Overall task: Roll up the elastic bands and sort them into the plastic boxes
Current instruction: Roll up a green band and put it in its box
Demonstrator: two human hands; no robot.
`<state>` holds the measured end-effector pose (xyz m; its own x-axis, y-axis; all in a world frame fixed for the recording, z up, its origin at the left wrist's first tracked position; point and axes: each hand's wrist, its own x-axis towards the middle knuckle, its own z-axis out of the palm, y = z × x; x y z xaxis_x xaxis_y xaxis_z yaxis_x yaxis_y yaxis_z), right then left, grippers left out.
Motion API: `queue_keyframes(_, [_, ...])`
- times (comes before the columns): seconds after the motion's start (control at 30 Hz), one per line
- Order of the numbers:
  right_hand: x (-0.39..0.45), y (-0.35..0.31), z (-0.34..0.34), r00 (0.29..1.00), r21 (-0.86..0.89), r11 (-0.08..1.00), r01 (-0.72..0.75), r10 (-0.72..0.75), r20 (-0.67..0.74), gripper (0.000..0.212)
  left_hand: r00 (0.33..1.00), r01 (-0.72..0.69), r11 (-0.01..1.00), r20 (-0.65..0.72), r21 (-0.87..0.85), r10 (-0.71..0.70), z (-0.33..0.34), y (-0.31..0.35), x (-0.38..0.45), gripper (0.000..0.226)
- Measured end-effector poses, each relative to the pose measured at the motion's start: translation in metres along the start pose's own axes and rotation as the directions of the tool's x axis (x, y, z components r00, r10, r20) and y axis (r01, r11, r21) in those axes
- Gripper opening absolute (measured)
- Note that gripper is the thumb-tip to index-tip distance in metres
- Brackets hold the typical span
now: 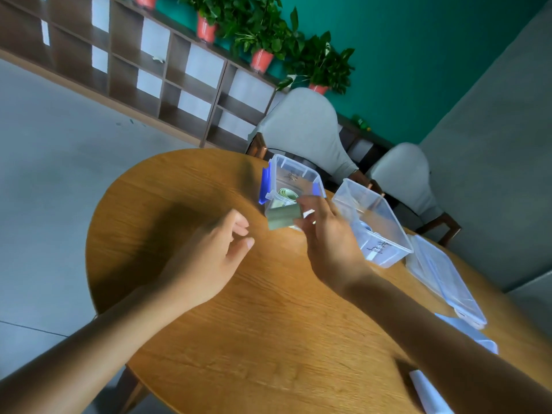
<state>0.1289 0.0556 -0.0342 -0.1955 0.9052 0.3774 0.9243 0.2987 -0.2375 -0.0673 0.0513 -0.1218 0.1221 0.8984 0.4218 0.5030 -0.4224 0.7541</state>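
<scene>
A rolled pale-green elastic band (283,218) is pinched in the fingers of the right hand (327,237), just at the near rim of a clear plastic box with a blue clip (291,180) holding another green roll (287,195). The left hand (209,258) hovers over the round wooden table (254,339), fingers loosely curled, holding nothing. A second clear plastic box (373,222) stands to the right.

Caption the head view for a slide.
Right hand holds a rolled green band at the blue-latched box; left hand open over the table.
</scene>
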Motion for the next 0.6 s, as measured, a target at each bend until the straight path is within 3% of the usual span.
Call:
queue_keyframes(0.3, [0.079,0.017,-0.019,0.997,-0.196,0.978,-0.072,0.074,0.005,0.026,1.0,0.015,0.966,-0.028,0.259,-0.008,0.001,-0.011,0.002,0.026])
queue_keyframes(0.6, [0.139,0.019,-0.004,0.986,-0.289,0.949,-0.123,0.149,0.07,0.03,0.999,0.032,0.958,-0.029,0.285,-0.024,0.005,-0.012,0.003,0.035])
